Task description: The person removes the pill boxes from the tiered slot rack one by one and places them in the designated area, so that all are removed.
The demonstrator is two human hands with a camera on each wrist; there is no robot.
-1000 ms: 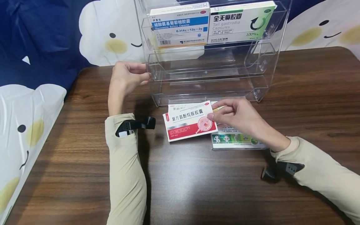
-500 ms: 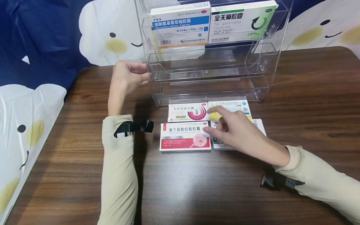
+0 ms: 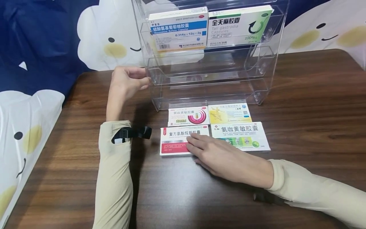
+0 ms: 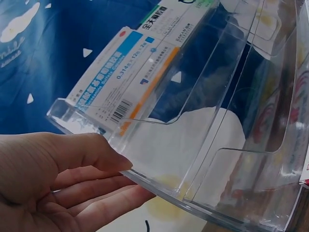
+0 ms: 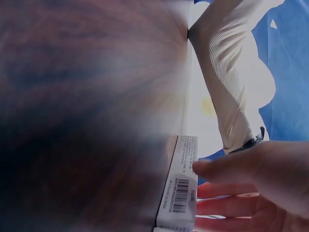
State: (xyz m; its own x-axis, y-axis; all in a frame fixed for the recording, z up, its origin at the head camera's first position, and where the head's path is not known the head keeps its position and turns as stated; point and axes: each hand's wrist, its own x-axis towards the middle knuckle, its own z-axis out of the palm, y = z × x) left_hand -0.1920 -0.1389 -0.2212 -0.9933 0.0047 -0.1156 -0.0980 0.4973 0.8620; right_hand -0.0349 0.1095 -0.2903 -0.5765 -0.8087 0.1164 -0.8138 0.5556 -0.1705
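Right hand: (image 3: 217, 156) fingers nearly straight, resting on the red box's right end, not wrapped round it
Front row: red-and-white 复方氨酚烷胺胶囊 box (image 3: 172, 148) flat on the wooden table (image 3: 171, 197), just left of the green-banded 仁和 氨咖黄敏胶囊 box (image 3: 246, 133)
Second row: pink-ringed 氨咖黄敏胶囊 box (image 3: 183, 116) beside the yellow-and-white medicine box (image 3: 230, 113)
Left hand: (image 3: 124, 82) thumb and fingers nearly closed, pinching the rack's left side edge
Clear tiered rack: (image 3: 206, 79) stands behind the four flat boxes
Upper tier: Glucosamine Sulfate Capsules box (image 3: 178, 30) left, Tall gastrodia Capsules box (image 3: 238, 27) right, both leaning back
Backdrop: blue cloth (image 3: 43, 41) with white smiling clouds

Count: six medicine boxes (image 3: 174, 148), one clear rack (image 3: 211, 83), one table (image 3: 171, 200), one left hand (image 3: 126, 82), one right hand (image 3: 217, 156), two sleeves (image 3: 114, 181)
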